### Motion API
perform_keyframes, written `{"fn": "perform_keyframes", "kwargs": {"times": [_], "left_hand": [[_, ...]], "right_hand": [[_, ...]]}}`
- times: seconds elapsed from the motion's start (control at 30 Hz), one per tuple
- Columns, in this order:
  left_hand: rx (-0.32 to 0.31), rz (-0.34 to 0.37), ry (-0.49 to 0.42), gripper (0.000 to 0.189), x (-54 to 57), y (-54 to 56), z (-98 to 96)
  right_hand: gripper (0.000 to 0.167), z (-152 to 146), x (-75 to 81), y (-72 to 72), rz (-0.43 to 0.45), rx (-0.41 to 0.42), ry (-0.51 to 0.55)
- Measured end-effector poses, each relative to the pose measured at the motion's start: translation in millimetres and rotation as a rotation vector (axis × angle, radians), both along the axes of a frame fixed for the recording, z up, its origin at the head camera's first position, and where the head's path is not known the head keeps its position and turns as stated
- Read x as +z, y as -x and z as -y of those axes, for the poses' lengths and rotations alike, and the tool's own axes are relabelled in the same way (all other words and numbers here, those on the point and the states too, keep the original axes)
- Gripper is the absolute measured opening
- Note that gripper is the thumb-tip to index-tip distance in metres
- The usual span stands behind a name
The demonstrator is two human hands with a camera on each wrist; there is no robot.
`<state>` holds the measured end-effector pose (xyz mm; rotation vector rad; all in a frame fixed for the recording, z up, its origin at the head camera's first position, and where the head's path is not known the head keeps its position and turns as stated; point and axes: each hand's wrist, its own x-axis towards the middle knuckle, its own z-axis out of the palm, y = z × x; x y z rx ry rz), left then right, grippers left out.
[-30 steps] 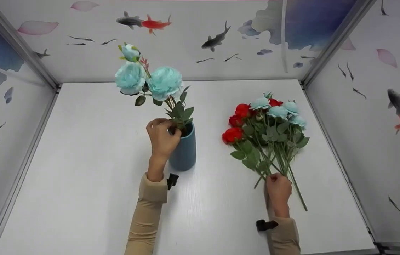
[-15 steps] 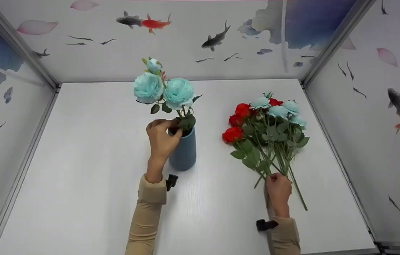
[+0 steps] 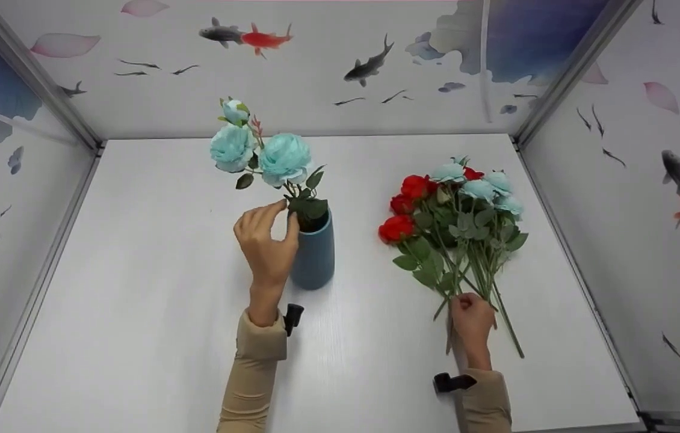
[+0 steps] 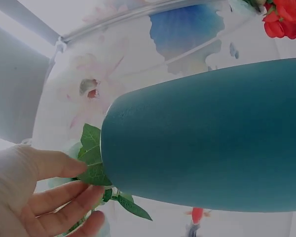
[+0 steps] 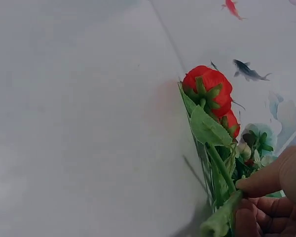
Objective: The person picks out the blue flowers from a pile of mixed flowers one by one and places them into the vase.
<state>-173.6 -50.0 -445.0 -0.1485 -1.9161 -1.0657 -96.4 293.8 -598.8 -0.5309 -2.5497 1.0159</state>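
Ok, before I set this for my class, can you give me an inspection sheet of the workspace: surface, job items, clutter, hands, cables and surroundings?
Surface: white table, light and plain.
Job's things: blue vase upright, with blue flowers standing in it, leaning left; bunch of red and blue flowers lying to its right.
Clutter: nothing seen.
Hands: left hand at the leaves by the vase's mouth, thumb and fingers parted; right hand pinches a stem of the bunch. Black mounts at both wrists.
Cables: nothing seen.
Surroundings: pale walls printed with fish, grey frame at the corners.
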Motion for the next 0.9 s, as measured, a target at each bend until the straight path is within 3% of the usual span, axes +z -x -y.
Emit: {"fn": "perform_keyframes", "kwargs": {"times": [0.13, 0.27, 0.4, 0.63, 0.9], "left_hand": [[-0.044, -0.219, -0.079, 0.018, -1.2, -2.3, -7.6], [-0.158, -0.301, -0.112, 0.014, -2.3, -5.5, -17.3], [-0.264, -0.293, -0.135, 0.013, -5.6, -7.9, -27.0], [-0.383, -0.268, -0.14, 0.013, -15.3, -12.8, -44.2], [-0.489, -0.191, -0.142, 0.022, -24.7, -16.6, -68.2]], "right_hand": [[0.01, 4, 5.4, 0.8, 0.002, -0.056, 0.062], [0.009, 9, 10.5, 1.8, -0.035, -0.091, 0.105], [0.008, 12, 14.0, 2.1, -0.104, -0.093, 0.118], [0.008, 20, 23.0, 2.0, -0.18, -0.083, 0.12], [0.004, 37, 36.1, 0.8, -0.396, 0.03, 0.09]]}}
